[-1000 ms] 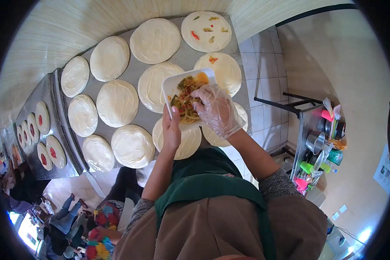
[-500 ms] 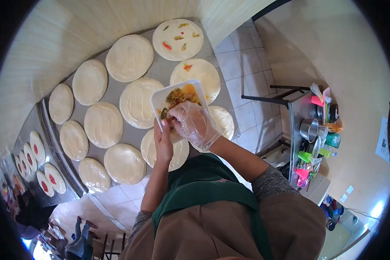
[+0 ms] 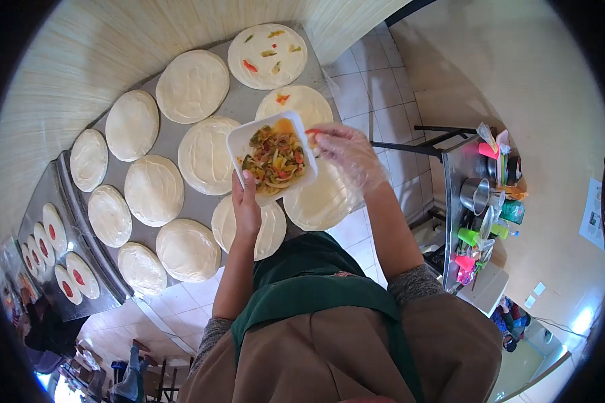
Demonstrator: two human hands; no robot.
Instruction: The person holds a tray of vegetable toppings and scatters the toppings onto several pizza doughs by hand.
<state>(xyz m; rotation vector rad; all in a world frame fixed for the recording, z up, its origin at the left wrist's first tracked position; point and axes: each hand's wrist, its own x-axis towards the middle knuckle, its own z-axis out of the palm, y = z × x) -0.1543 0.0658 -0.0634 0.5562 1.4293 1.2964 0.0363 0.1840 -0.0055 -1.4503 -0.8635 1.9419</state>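
My bare left hand (image 3: 247, 209) grips the lower left side of a white tray (image 3: 235, 144) of chopped mixed vegetables (image 3: 274, 160). Just right of the tray, my right hand (image 3: 348, 151), in a clear plastic glove, pinches a red pepper strip (image 3: 314, 131) between its fingertips. Beneath both hands, rows of flat round cream-coated bases lie on a metal table (image 3: 234, 101). The farthest base (image 3: 267, 56) bears several scattered pepper pieces. Another base (image 3: 294, 106), behind the tray, has one small orange-red piece on it.
At left, a second metal table (image 3: 91, 269) carries several rounds with red centres. On the right stands a side table (image 3: 453, 181) with a metal pot (image 3: 475, 194), green and pink cups and a bottle. People are partly visible at lower left and lower right.
My right hand has come out of the tray and moved right, now with a red strip in its fingertips. The vegetables are uncovered. The view has shifted slightly.
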